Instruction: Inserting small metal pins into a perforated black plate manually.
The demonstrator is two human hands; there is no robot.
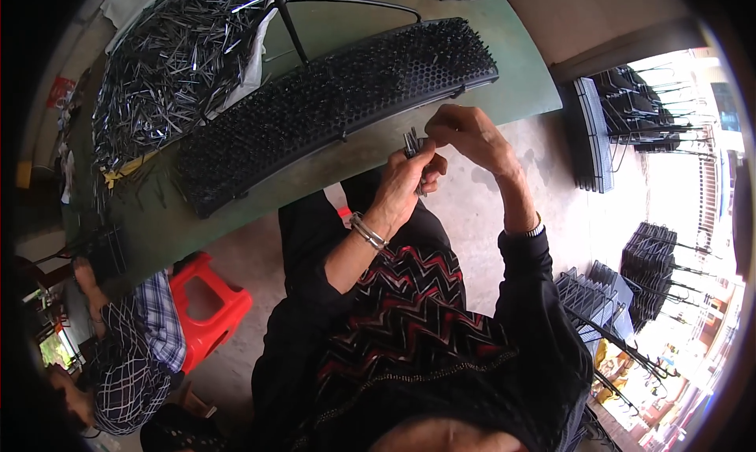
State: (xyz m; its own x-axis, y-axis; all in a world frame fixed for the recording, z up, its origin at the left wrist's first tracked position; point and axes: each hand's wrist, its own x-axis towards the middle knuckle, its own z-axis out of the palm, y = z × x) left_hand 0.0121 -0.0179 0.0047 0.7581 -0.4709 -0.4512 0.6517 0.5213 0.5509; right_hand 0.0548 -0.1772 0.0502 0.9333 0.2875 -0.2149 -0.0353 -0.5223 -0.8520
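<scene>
My left hand (405, 176) is closed around a small bunch of short dark strips (411, 142), their ends jutting up past the thumb. Just right of it, my right hand (476, 141) is bent with thumb and fingertips pinched together; whatever sits between them is too small to make out. Both hands are in front of a long, curved black panel (431, 83) full of round holes. Many dark strips stand upright in it, most densely on its left, with bare holes showing toward the right. Behind its left end, loose strips (185, 58) are heaped on a pale sack (253, 72).
The panel and sack rest on a green table (524, 70). A red plastic stool (231, 298) stands at lower left, beside another person in a plaid garment (161, 318). Stacks of black wire-framed panels (591, 137) and further stacked racks (650, 271) line the right side.
</scene>
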